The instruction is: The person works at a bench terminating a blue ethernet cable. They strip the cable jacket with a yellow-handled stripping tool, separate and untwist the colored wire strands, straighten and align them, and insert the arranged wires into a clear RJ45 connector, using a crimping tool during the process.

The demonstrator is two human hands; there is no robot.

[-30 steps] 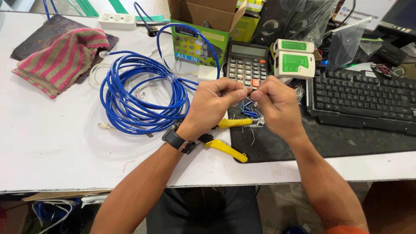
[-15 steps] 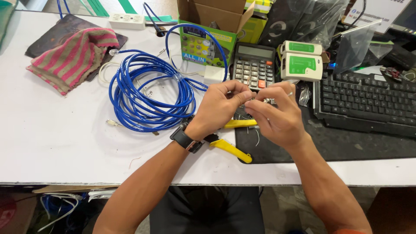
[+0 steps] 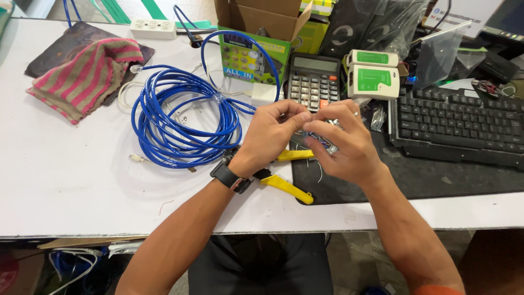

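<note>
The blue cable (image 3: 183, 117) lies coiled on the tabletop (image 3: 71, 169) toward its left edge, its stripped end pinched between the left hand (image 3: 271, 136) and right hand (image 3: 344, 145) near the front edge; best keep the fine wires flat and ordered.

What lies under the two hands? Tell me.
Under the left hand and right hand: yellow-handled pliers, a black mat, thin wire ends. The pliers' head is covered.
</note>
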